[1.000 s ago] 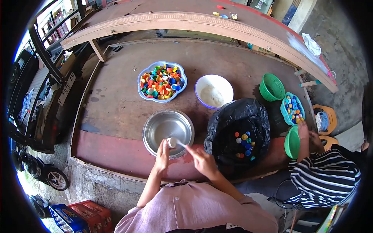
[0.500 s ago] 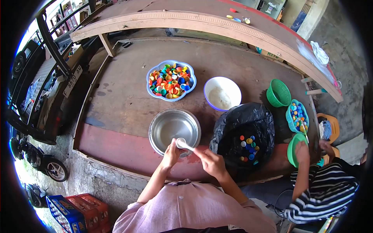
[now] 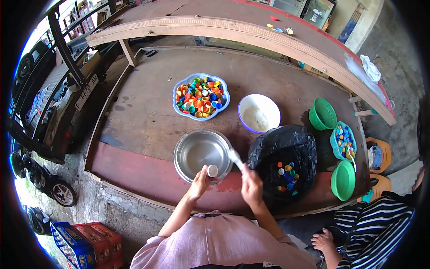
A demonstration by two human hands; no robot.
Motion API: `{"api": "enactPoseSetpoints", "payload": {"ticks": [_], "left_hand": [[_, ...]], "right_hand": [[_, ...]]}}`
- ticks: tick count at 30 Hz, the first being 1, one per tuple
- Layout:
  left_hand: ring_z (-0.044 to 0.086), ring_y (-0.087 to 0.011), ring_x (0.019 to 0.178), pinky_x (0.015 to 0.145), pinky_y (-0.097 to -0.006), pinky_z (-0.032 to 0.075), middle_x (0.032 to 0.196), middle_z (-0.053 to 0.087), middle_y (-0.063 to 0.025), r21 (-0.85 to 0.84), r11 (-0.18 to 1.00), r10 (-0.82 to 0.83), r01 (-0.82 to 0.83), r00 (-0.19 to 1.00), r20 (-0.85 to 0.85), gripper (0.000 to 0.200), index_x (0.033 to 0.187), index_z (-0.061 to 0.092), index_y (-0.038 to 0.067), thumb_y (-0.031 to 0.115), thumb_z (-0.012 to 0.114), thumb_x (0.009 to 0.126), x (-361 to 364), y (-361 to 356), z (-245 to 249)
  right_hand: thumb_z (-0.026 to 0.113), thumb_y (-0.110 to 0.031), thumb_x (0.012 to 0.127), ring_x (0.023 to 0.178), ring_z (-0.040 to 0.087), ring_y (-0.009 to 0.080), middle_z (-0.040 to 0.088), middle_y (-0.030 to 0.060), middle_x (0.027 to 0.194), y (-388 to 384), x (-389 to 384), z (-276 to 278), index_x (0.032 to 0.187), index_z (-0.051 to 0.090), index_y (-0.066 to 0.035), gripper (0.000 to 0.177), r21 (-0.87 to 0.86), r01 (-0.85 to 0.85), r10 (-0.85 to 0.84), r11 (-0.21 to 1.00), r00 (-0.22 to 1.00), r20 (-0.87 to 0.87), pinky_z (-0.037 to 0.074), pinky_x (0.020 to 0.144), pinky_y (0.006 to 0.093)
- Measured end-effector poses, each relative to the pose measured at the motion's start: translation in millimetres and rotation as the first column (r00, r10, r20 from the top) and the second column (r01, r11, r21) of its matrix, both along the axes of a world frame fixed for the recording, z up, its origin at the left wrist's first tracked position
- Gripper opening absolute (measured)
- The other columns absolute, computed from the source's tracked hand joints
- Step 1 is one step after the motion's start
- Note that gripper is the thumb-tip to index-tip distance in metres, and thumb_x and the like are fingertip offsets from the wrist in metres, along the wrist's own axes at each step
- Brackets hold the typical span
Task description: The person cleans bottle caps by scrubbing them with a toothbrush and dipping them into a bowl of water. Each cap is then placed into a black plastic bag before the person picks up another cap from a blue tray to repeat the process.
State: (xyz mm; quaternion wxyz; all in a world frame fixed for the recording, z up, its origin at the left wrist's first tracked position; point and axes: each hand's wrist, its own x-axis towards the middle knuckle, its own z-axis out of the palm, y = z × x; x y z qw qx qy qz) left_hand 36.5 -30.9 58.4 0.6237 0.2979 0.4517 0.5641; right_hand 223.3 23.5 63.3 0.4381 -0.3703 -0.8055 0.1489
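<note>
Head view: a small round white cap (image 3: 212,171) was pinched in the fingertips of the left hand (image 3: 199,183), just over the near rim of a shiny, round steel bowl (image 3: 201,150) on the worn wooden tabletop (image 3: 143,121). Its open side was turned upward. A slim white tool (image 3: 236,158) was gripped in the closed right hand (image 3: 251,187), its long axis slanted away toward the bowl's rim, beside a crinkled black bag (image 3: 286,139).
</note>
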Motion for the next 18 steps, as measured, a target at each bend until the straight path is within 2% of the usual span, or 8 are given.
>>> {"api": "enactPoseSetpoints", "payload": {"ticks": [2, 3, 5, 7, 10, 11, 14, 18], "left_hand": [[0.051, -0.013, 0.085, 0.079, -0.0278, 0.042, 0.093, 0.056, -0.0049, -0.064, 0.998, 0.026, -0.025, 1.0, 0.01, 0.046, 0.106, 0.051, 0.001, 0.038, 0.025, 0.098, -1, -2, 10], [0.052, -0.0127, 0.085, 0.078, -0.0271, 0.042, 0.092, 0.055, -0.0046, -0.129, 0.992, -0.024, 0.017, 0.998, -0.058, 0.045, 0.106, 0.051, 0.001, 0.037, 0.026, 0.098, -2, -3, 14], [0.052, -0.0124, 0.084, 0.077, -0.0265, 0.043, 0.092, 0.055, -0.0043, -0.195, 0.98, -0.073, 0.048, 0.99, -0.12, 0.043, 0.106, 0.05, 0.001, 0.037, 0.027, 0.098, -1, -6, 12], [0.052, -0.0122, 0.081, 0.074, -0.0255, 0.043, 0.091, 0.055, -0.0045, 0.151, 0.988, 0.064, -0.019, 0.952, -0.301, 0.041, 0.106, 0.05, 0.001, 0.035, 0.029, 0.098, 3, -4, -3], [0.051, -0.0121, 0.078, 0.074, -0.0255, 0.042, 0.087, 0.054, -0.0048, 0.085, 0.994, 0.088, -0.072, 0.975, -0.206, 0.041, 0.104, 0.049, 0.0, 0.034, 0.027, 0.098, 5, -3, -12], [0.05, -0.0122, 0.078, 0.074, -0.0254, 0.042, 0.086, 0.054, -0.0047, 0.008, 0.996, 0.088, -0.088, 0.989, -0.115, 0.042, 0.104, 0.049, -0.001, 0.034, 0.027, 0.098, 5, -2, -12], [0.05, -0.0114, 0.08, 0.075, -0.0253, 0.042, 0.086, 0.053, -0.0045, 0.14, 0.988, 0.096, -0.06, 0.959, -0.267, 0.036, 0.105, 0.048, -0.001, 0.03, 0.031, 0.098, -3, -3, -16], [0.049, -0.0112, 0.082, 0.075, -0.025, 0.042, 0.087, 0.052, -0.0062, 0.198, 0.972, 0.206, -0.126, 0.862, -0.463, 0.022, 0.103, 0.047, -0.002, 0.018, 0.045, 0.094, -23, 28, -14]], "right_hand": [[0.056, -0.001, 0.079, 0.052, 0.055, 0.0228, 0.054, 0.0069, 0.066, -12, -2, -4, 0.118, 0.058, -0.014, 0.042, 0.092, -0.22, 0.208, 0.971, 0.97, 0.124, 0.045, 0.047, 0.0337], [0.056, -0.001, 0.078, 0.054, 0.057, 0.023, 0.055, 0.0075, 0.068, -12, -2, -10, 0.119, 0.057, -0.014, 0.043, 0.018, -0.141, 0.132, 0.99, 0.962, 0.241, 0.046, 0.048, 0.0341], [0.056, 0.001, 0.076, 0.057, 0.058, 0.0228, 0.056, 0.0078, 0.069, 2, -7, -23, 0.119, 0.057, -0.013, 0.045, -0.22, 0.095, -0.11, 0.971, 0.992, -0.058, 0.046, 0.05, 0.0342], [0.056, 0.001, 0.076, 0.058, 0.058, 0.0232, 0.056, 0.008, 0.069, -1, -6, -13, 0.12, 0.056, -0.013, 0.046, -0.156, 0.019, -0.026, 0.988, 0.999, -0.045, 0.046, 0.051, 0.0343], [0.056, 0.002, 0.076, 0.058, 0.056, 0.0254, 0.052, 0.0085, 0.068, -17, -2, -13, 0.123, 0.053, -0.016, 0.051, -0.027, -0.215, 0.216, 0.976, 0.972, 0.086, 0.046, 0.053, 0.0354], [0.056, 0.0, 0.077, 0.057, 0.055, 0.0267, 0.051, 0.0094, 0.067, -16, 1, -17, 0.124, 0.053, -0.017, 0.049, -0.059, -0.127, 0.138, 0.99, 0.964, 0.229, 0.045, 0.053, 0.0369], [0.053, -0.006, 0.083, 0.06, 0.055, 0.0289, 0.053, 0.0122, 0.068, 5, 8, -42, 0.123, 0.053, -0.015, 0.041, -0.201, 0.148, -0.132, 0.968, 0.987, 0.091, 0.043, 0.054, 0.0392], [0.051, -0.004, 0.085, 0.061, 0.055, 0.0279, 0.056, 0.0159, 0.074, -10, 8, -26, 0.119, 0.055, -0.005, 0.034, -0.292, 0.049, -0.013, 0.955, 0.992, 0.124, 0.044, 0.057, 0.0343]]}}
